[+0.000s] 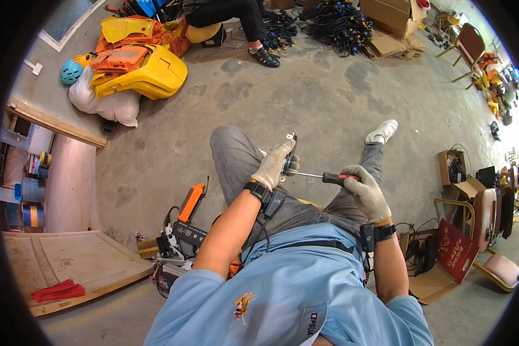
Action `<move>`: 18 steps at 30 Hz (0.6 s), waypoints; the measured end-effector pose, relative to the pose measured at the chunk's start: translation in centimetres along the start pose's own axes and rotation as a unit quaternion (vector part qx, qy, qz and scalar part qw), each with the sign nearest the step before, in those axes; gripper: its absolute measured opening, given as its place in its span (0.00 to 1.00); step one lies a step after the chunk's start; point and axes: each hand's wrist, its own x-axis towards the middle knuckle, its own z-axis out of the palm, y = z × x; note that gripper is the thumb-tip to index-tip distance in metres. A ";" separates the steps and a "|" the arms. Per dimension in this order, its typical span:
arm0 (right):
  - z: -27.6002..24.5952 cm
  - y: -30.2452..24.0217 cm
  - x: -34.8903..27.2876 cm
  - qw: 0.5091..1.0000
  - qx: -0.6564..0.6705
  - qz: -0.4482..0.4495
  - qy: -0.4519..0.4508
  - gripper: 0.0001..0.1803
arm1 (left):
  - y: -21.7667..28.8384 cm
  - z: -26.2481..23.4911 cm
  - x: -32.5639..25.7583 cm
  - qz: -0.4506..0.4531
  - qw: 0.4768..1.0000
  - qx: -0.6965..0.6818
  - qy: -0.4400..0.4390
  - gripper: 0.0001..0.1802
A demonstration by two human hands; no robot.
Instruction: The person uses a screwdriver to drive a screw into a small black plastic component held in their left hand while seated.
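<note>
My left hand (273,166), in a pale knitted work glove, is closed round a dark, narrow part (293,151) with a metal tab at its upper end; its kind I cannot make out, as the fingers cover much of it. From the right, my gloved right hand (365,192) grips the black and red handle of a screwdriver (333,179). Its thin metal shaft points left, and the tip meets or nearly meets the dark part by my left fingers. Both hands are over my lap, between my spread knees.
An orange tool or case (191,202) and loose electrical gear lie at my left. Beyond that stands a wooden board (69,259) with a red cloth (57,290). Yellow plastic shells (161,72), a seated person's leg (251,23) and cable piles (337,29) are ahead. An open cardboard box (444,271) sits right.
</note>
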 end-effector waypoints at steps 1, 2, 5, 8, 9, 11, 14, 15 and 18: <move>0.0 0.0 0.0 1.000 0.000 0.000 0.000 0.22 | 0.0 -0.1 0.0 0.000 1.000 0.003 -0.002 0.23; 0.1 0.0 0.0 1.000 0.006 -0.006 -0.004 0.22 | 0.0 -0.2 0.0 -0.001 1.000 0.007 -0.004 0.22; 0.8 -1.0 -0.3 0.999 0.029 0.018 -0.013 0.21 | 0.0 -0.1 0.0 0.003 1.000 -0.002 -0.002 0.23; 0.2 -1.5 -0.2 0.997 0.017 0.063 -0.040 0.19 | -0.2 -0.4 0.2 -0.002 1.000 0.001 -0.002 0.23; -0.3 -1.4 -0.2 0.995 -0.011 0.077 -0.063 0.18 | -0.1 -0.3 0.2 -0.002 1.000 0.001 -0.002 0.23; -0.9 -0.2 0.0 0.995 -0.070 0.035 -0.058 0.17 | 0.0 -0.1 0.1 -0.004 1.000 0.005 0.002 0.23; 0.0 -0.4 0.0 0.998 -0.050 0.026 -0.031 0.18 | 0.0 -0.2 0.0 -0.005 1.000 0.000 0.000 0.23; 0.3 -0.7 -0.1 0.998 0.028 0.058 -0.006 0.18 | 0.0 -0.1 0.0 -0.006 1.000 0.000 0.000 0.23; -0.2 -0.4 0.1 0.999 0.019 0.025 -0.026 0.21 | 0.0 0.0 0.0 -0.001 1.000 -0.006 0.001 0.23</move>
